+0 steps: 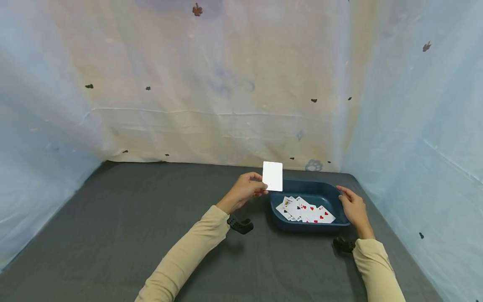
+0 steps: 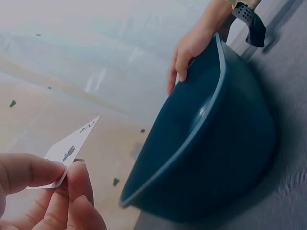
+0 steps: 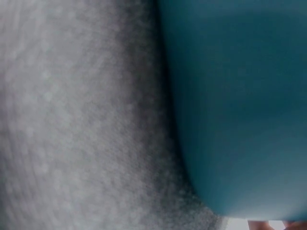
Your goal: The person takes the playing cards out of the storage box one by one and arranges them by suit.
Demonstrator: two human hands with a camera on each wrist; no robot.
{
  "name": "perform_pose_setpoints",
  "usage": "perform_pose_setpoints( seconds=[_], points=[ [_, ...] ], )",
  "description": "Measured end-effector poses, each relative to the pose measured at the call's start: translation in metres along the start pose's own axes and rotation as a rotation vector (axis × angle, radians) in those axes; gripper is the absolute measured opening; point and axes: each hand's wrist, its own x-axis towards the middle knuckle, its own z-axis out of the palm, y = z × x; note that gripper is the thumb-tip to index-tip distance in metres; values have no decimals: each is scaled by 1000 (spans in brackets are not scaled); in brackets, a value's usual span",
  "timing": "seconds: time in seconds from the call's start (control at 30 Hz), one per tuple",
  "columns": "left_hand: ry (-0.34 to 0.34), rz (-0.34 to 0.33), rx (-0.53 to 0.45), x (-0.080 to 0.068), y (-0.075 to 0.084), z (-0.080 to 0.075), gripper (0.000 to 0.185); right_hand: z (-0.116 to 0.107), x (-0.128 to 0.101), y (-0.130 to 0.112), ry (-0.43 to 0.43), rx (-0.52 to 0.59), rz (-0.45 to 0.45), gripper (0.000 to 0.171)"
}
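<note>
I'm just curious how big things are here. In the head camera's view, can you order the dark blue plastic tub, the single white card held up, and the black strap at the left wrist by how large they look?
1. Dark blue plastic tub, clearly the largest.
2. Single white card, pinched by the left hand.
3. Black strap at the left wrist: looks somewhat smaller than the card, though partly hidden by the sleeve, so this is less sure.

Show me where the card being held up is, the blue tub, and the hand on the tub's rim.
held card (image 1: 272,176), head view, middle of its blank white back.
blue tub (image 1: 315,189), head view, bare far inner wall.
right hand (image 1: 353,208), head view, back of the hand at the tub's right rim.
</note>
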Motion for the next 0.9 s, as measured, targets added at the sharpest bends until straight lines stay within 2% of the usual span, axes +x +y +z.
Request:
perform_pose_setpoints(
  seconds=[0.3, 0.57, 0.9],
  points=[
    [11, 9, -16, -14, 2, -31, 22, 2, 3, -2, 0, -11, -23, 39],
    [18, 36, -42, -22, 8, -53, 20, 3, 5, -4, -9, -22, -5, 40],
    [42, 27, 40, -41, 3, -84, 23, 6, 2, -3, 8, -42, -19, 39]
  ],
)
